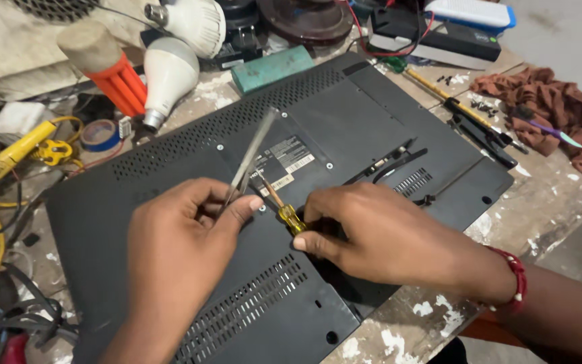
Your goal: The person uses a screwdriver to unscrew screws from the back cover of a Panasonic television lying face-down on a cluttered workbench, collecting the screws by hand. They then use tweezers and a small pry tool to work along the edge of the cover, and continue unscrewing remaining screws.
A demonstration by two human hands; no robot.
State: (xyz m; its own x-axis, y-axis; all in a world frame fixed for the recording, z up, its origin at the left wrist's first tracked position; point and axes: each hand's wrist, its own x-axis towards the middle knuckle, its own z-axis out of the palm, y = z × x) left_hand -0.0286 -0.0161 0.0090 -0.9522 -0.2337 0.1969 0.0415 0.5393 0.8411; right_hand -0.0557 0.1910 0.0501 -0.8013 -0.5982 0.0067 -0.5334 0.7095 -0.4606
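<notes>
Left hand (183, 232) grip pinched on metal tweezers (250, 156), tips pointing to 1 o'clock. Right hand (378, 232) grip clamped on yellow-handled screwdriver (283, 209), tip toward 11 o'clock on the black monitor back (372, 114). Monitor lies face down, centre of paint-spattered surface (540, 202). Bulbs (170, 71) at 11 o'clock, brown rag (554, 108) at 2 o'clock.

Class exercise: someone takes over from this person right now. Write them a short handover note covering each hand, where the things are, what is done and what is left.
Left hand: pinches metal tweezers, tips down at a screw hole in the black back cover.
Right hand: grips a yellow-handled screwdriver, tip at the same spot near the label.
The cover lies face up on the paint-spattered bench; a second screwdriver lies at its far right edge.
Done: cannot tell which screws are already out.
Left: several screws still sit in the cover, which remains closed.
</notes>
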